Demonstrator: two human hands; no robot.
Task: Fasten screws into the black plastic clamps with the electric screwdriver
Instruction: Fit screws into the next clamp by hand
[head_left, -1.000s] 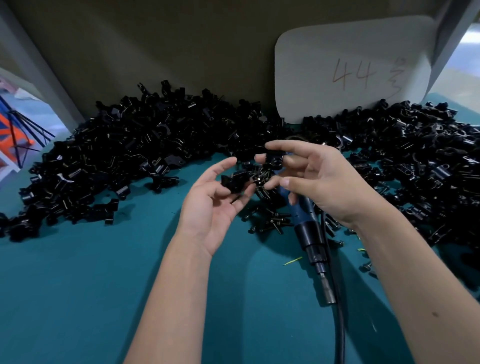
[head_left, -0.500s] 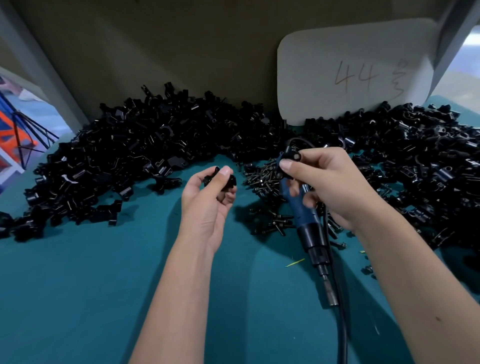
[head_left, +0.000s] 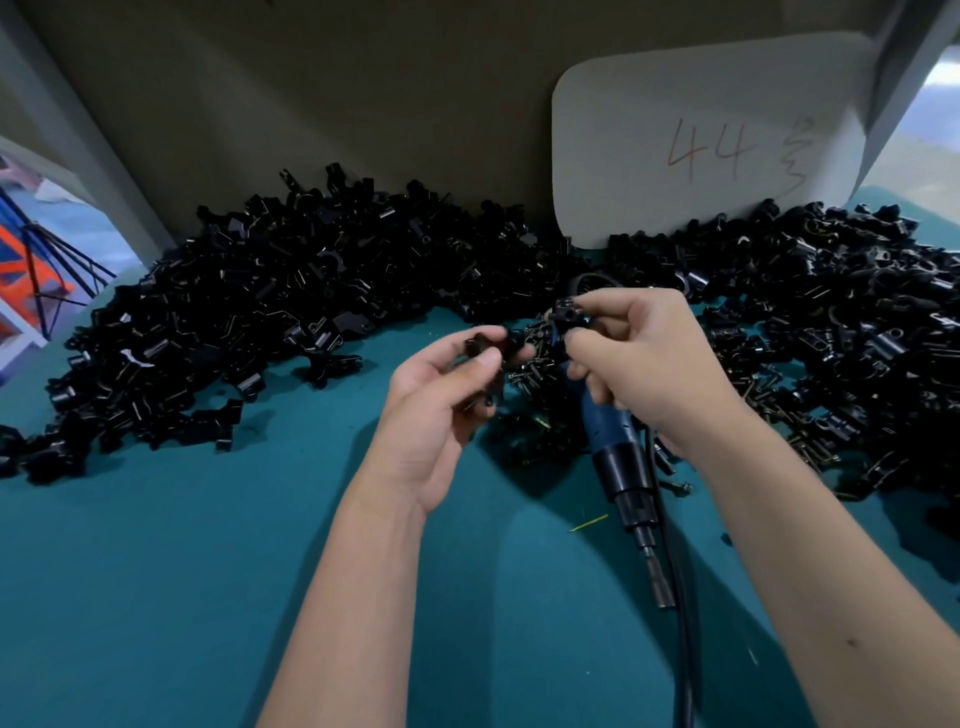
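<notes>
My left hand (head_left: 441, 410) pinches a black plastic clamp (head_left: 480, 347) between thumb and fingers above the teal table. My right hand (head_left: 644, 364) pinches a second small black clamp (head_left: 567, 316) at its fingertips, while its lower fingers curl round the blue body of the electric screwdriver (head_left: 618, 452). The screwdriver's bit (head_left: 662, 587) points down toward me, and its black cable (head_left: 680, 649) runs off the bottom edge. A small heap of dark screws (head_left: 535, 364) lies on the table between and beneath my hands.
Large piles of black clamps cover the back of the teal table (head_left: 182, 571), one on the left (head_left: 270, 312) and one on the right (head_left: 841, 332). A white card marked "44" (head_left: 701, 150) leans on the back wall. A thin yellow sliver (head_left: 589, 522) lies near the screwdriver.
My left hand has closed on a clamp and lifted it slightly. My right hand has shifted its grip, holding another clamp at the fingertips together with the screwdriver, and the two hands have drawn nearer.
</notes>
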